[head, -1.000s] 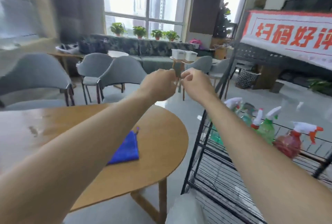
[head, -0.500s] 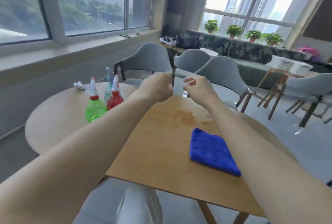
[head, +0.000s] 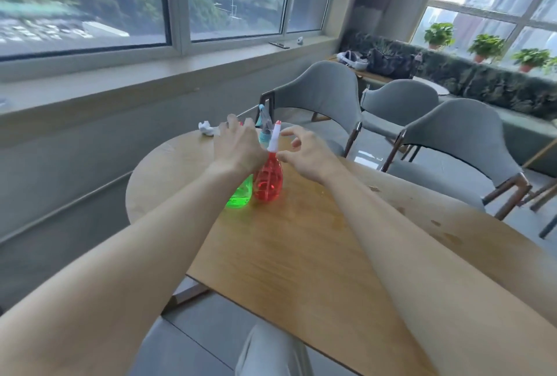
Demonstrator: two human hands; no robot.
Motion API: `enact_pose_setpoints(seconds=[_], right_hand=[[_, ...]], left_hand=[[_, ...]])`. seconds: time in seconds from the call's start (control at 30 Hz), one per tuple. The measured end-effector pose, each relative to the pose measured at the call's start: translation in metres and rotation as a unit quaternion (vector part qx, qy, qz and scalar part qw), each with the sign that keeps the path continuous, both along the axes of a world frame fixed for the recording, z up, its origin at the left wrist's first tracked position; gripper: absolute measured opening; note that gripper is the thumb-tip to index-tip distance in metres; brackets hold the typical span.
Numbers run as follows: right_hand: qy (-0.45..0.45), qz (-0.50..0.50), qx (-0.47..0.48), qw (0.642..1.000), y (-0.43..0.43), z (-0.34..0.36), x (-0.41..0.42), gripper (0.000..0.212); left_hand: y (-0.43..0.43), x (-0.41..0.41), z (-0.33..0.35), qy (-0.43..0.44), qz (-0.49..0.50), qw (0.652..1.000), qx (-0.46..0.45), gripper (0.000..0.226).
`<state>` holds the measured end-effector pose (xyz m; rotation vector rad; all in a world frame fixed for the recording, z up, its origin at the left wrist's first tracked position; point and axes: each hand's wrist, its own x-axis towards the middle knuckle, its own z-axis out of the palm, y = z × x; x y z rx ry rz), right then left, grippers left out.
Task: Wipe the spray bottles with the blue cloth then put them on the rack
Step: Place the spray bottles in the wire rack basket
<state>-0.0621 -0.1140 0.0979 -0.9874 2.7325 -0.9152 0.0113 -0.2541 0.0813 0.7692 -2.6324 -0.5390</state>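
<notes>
Three spray bottles stand close together on the far left part of the wooden table (head: 301, 243). The red bottle (head: 269, 182) has a white sprayer head. Much of the green bottle (head: 241, 196) is covered by my left wrist, and its top is hidden. A pale blue bottle (head: 265, 134) stands just behind them. My left hand (head: 238, 146) hovers over the green bottle's top with fingers spread, holding nothing that I can see. My right hand (head: 304, 152) is just right of the red bottle's sprayer, fingers loosely bent and empty. Neither the blue cloth nor the rack is in view.
A crumpled white tissue (head: 207, 129) lies on the table beyond the bottles. Grey chairs (head: 325, 98) stand along the far side and to the right (head: 464, 140). A window sill (head: 150, 86) and wall run along the left.
My view has swung left, so the rack and then the blue cloth left the frame. My hands have separated, opened and moved forward to the bottles.
</notes>
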Motion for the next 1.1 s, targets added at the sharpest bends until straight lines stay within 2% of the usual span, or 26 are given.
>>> enact_pose_setpoints(seconds=[0.13, 0.3, 0.4, 0.57, 0.77, 0.87, 0.97, 1.1], right_hand=[[-0.012, 0.017, 0.05, 0.999, -0.029, -0.014, -0.007, 0.083], [-0.022, 0.028, 0.087, 0.996, -0.048, -0.029, -0.014, 0.093], [-0.026, 0.028, 0.096, 0.995, -0.048, -0.043, -0.016, 0.082], [0.052, -0.002, 0.059, 0.997, -0.037, -0.052, -0.019, 0.03], [0.082, -0.077, 0.002, 0.994, -0.011, -0.05, -0.022, 0.016], [0.111, -0.09, -0.012, 0.99, 0.008, -0.045, -0.022, 0.01], [0.197, -0.125, -0.006, 0.972, 0.036, -0.034, -0.021, 0.011], [0.331, -0.165, -0.006, 0.929, 0.084, -0.016, -0.017, 0.01]], left_hand=[[-0.016, -0.001, -0.018, -0.05, -0.013, 0.998, 0.044, 0.068], [-0.021, -0.002, -0.025, -0.044, -0.043, 0.997, 0.042, 0.065], [-0.02, -0.003, -0.023, -0.043, -0.043, 0.997, 0.036, 0.064], [-0.015, -0.005, -0.024, -0.024, -0.06, 0.998, 0.027, 0.065], [0.012, -0.01, -0.016, -0.011, -0.102, 0.993, 0.057, 0.072], [0.031, -0.017, -0.005, 0.013, -0.119, 0.992, 0.043, 0.069], [0.055, -0.023, 0.009, 0.063, -0.142, 0.988, 0.023, 0.066], [0.1, -0.033, 0.031, 0.115, -0.178, 0.977, -0.009, 0.062]])
